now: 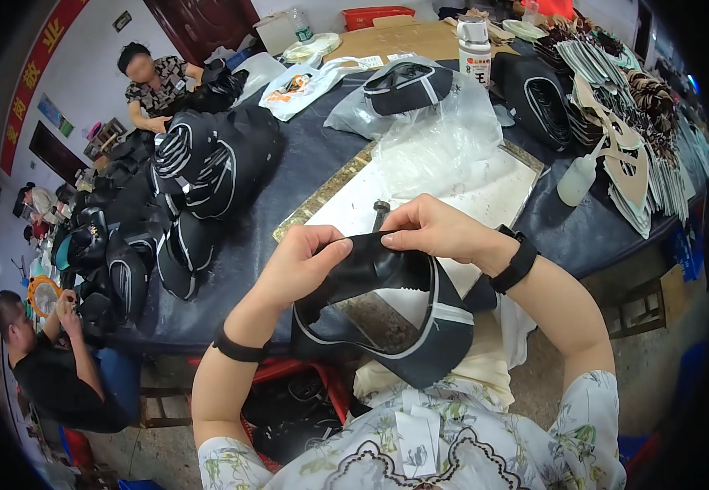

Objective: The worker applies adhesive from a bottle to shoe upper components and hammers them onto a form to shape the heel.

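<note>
Both my hands stretch the top edge of a black shoe upper (pixel 443 347) with pale trim lines, which hangs as an open loop just in front of me. My left hand (pixel 309 261) pinches that edge between thumb and fingers. A short gap to the right, my right hand (pixel 436 229) pinches the same edge. Just beyond the held edge, a small metal tool (pixel 381 211) shows its round head against the white board (pixel 334 214); the rest of it is hidden. Clear plastic sheeting (pixel 436 155) lies crumpled on the board, with another black upper (pixel 410 88) at its far side.
Black uppers (pixel 216 163) are heaped on the left of the dark-covered table (pixel 305 147). A white squeeze bottle (pixel 577 181) and stacked cut pieces (pixel 657 139) stand right. A red crate (pixel 334 384) sits below. Two people (pixel 154 86) work at left.
</note>
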The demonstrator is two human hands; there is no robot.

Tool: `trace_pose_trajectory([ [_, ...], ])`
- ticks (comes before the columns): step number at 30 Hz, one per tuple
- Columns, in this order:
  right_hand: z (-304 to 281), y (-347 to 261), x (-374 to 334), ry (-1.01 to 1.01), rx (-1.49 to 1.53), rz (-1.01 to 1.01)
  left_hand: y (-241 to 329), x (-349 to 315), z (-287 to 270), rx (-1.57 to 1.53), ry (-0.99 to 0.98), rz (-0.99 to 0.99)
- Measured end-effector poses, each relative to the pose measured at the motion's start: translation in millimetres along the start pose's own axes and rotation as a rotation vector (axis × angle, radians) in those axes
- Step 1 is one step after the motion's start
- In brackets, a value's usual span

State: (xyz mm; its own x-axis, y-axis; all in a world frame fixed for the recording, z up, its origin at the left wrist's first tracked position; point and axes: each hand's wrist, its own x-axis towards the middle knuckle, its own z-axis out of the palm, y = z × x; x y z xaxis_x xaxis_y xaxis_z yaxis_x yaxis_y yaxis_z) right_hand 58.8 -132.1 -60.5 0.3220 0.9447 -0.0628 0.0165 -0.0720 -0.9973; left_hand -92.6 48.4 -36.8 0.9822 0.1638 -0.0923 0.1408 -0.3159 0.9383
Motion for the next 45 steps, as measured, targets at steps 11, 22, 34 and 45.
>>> trace_pose_trajectory([
  [11, 11.6, -15.5, -10.3, 0.031, -0.184, 0.052, 15.2, -10.0, 9.0, 0.336, 0.02, 0.213],
  [22, -1.4, -13.4, -9.9, 0.123, -0.237, 0.162, -5.8, -4.5, 1.4, -0.239, -0.21, -0.082],
  [34, -16.5, 20.1, 6.6, 0.174, 0.193, 0.283, -40.1, 17.6, -2.3, -0.446, -0.098, -0.131],
  [45, 33.6, 26.1, -3.6, -0.159, 0.742, -0.094, 19.4, 23.9, -7.4, 0.332, 0.111, 0.707],
])
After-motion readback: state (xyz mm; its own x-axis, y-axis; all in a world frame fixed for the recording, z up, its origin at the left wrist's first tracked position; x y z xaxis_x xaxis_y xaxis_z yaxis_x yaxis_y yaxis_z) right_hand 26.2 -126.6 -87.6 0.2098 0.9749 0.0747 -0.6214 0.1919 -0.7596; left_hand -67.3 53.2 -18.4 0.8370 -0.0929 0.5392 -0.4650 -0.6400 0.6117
